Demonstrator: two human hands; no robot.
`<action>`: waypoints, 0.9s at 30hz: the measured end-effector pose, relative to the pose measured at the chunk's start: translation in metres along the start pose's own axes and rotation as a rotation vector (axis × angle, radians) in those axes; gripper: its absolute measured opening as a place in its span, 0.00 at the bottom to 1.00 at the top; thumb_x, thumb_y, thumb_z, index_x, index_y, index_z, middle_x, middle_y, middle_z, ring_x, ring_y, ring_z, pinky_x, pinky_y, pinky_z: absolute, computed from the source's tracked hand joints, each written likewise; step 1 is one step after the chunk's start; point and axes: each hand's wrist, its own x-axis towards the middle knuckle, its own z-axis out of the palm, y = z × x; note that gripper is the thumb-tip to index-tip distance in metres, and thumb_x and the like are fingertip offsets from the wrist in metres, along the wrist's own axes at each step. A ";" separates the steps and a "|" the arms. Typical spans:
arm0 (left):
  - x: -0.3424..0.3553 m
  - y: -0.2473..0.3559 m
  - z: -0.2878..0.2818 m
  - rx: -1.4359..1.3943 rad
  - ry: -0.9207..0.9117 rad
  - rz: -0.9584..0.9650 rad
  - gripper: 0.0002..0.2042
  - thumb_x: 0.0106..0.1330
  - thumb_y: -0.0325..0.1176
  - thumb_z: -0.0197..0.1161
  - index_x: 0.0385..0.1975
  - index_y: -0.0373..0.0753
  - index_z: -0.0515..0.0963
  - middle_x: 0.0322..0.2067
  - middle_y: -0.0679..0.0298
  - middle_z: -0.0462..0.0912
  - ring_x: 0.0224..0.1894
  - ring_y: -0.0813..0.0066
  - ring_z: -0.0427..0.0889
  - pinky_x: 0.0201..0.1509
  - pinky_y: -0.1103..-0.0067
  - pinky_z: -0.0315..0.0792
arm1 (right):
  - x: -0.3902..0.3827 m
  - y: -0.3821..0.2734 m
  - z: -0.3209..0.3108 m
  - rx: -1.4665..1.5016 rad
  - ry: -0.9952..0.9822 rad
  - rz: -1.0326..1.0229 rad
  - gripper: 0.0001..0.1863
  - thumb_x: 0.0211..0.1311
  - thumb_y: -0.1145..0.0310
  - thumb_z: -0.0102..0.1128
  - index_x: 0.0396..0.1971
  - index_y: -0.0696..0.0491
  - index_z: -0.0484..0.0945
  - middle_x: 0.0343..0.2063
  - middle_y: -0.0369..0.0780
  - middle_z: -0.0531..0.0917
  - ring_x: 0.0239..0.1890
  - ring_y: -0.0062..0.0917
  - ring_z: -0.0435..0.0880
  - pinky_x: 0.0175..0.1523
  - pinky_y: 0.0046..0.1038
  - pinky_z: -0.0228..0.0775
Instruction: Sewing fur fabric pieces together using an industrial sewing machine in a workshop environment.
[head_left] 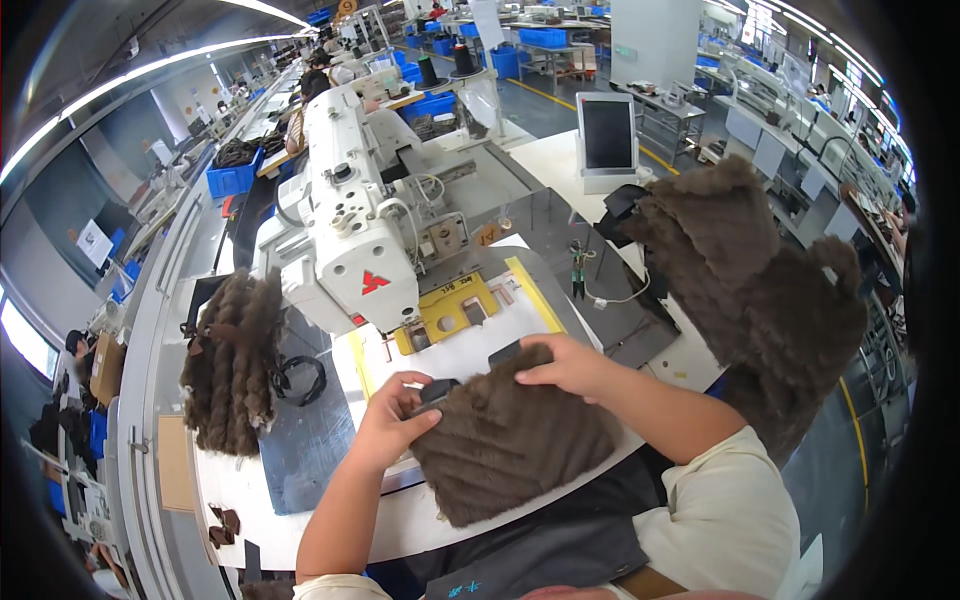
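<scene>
A brown furry fabric piece (515,440) with ribbed pile hangs over the front edge of the machine table. My left hand (392,415) pinches its upper left corner, where a black flap (438,391) sticks out. At the upper right corner, my right hand (562,368) grips the same piece between thumb and fingers, beside another dark flap (504,353). Just beyond my hands lies a white sheet (390,362) with a yellow clamp plate (455,318) under the head of a white sewing machine (350,215).
Bundled brown fur strips (232,365) lie at the left, beside a black cord loop (300,380). More brown fur pieces (745,260) are heaped at the right. Green-handled snips (578,270) and a small screen (608,135) stand behind. Dark scraps (224,525) lie near left.
</scene>
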 end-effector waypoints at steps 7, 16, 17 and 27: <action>0.022 -0.014 -0.004 -0.032 -0.158 -0.102 0.31 0.62 0.16 0.68 0.68 0.38 0.73 0.45 0.66 0.81 0.43 0.79 0.80 0.50 0.80 0.75 | 0.039 0.037 -0.008 -0.073 -0.229 -0.072 0.13 0.62 0.69 0.74 0.43 0.60 0.85 0.36 0.34 0.87 0.40 0.17 0.82 0.48 0.25 0.73; 0.055 -0.012 -0.002 0.100 0.323 0.042 0.22 0.68 0.25 0.69 0.62 0.28 0.77 0.40 0.62 0.87 0.39 0.81 0.83 0.46 0.82 0.77 | 0.085 0.012 0.007 -0.406 0.008 -0.264 0.14 0.61 0.64 0.73 0.30 0.61 0.83 0.22 0.39 0.83 0.26 0.18 0.76 0.35 0.33 0.69; 0.062 -0.021 -0.004 0.153 0.400 0.084 0.21 0.67 0.27 0.70 0.59 0.29 0.79 0.36 0.63 0.86 0.35 0.82 0.82 0.41 0.82 0.77 | 0.100 0.025 0.002 -0.349 0.056 -0.345 0.17 0.60 0.61 0.73 0.26 0.61 0.81 0.19 0.44 0.81 0.23 0.25 0.76 0.34 0.36 0.70; 0.073 -0.024 -0.036 0.692 0.490 -0.062 0.20 0.61 0.28 0.71 0.54 0.32 0.83 0.40 0.50 0.90 0.35 0.62 0.89 0.45 0.69 0.81 | 0.106 0.002 -0.046 -0.996 0.262 -0.158 0.20 0.57 0.57 0.74 0.26 0.62 0.85 0.27 0.55 0.85 0.35 0.51 0.86 0.42 0.46 0.78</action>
